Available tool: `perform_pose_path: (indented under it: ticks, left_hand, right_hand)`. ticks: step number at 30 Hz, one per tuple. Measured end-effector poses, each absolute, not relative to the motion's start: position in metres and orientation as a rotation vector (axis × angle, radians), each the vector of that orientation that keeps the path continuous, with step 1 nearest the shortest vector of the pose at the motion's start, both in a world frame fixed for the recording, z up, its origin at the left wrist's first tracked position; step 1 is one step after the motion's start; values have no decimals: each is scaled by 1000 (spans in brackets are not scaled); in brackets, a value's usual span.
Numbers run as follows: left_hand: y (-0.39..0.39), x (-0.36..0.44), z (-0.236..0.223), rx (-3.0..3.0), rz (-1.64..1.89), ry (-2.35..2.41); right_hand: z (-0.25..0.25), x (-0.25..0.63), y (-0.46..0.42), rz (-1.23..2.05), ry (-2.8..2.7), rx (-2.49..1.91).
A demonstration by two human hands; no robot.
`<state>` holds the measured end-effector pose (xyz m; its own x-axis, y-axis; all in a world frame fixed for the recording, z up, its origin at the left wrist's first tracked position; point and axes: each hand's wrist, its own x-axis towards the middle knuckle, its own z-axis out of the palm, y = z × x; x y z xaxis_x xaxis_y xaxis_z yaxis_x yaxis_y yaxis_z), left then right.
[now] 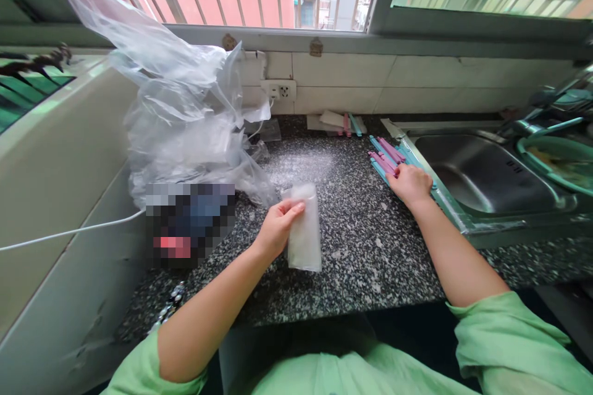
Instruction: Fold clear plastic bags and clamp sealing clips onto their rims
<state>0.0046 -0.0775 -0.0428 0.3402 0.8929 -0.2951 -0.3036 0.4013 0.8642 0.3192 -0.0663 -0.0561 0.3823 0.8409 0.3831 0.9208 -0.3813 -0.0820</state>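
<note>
My left hand point(277, 228) is closed on a folded clear plastic bag point(304, 241), thumb on its face, held upright above the speckled dark counter point(365, 259). My right hand point(411, 185) is at a pile of slim pink and blue bag sealing clips point(385, 154) beside the sink. Its fingers are curled and closed around the near part of the pile; how many clips they grip is hidden.
Crumpled clear plastic bags point(185, 111) heap up at the left, by a pixelated dark object point(194, 222) and a white cable point(92, 227). More clips point(347, 125) lie by the tiled wall below a socket point(279, 91). At the right is a steel sink point(482, 173) with a green basket point(556, 154).
</note>
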Motion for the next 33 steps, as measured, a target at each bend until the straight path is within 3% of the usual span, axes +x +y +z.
perform_pose_path:
  ticks: [7, 16, 33]
  left_hand:
    - [-76, 3, -46, 800, 857, 899]
    - [-74, 6, -46, 804, 915, 923]
    - [-73, 8, -50, 772, 883, 942]
  right_hand:
    - [-44, 306, -72, -419, -1505, -2289]
    - [-30, 256, -92, -557, -1769, -1829]
    - [-29, 198, -124, -202, -2046, -1347]
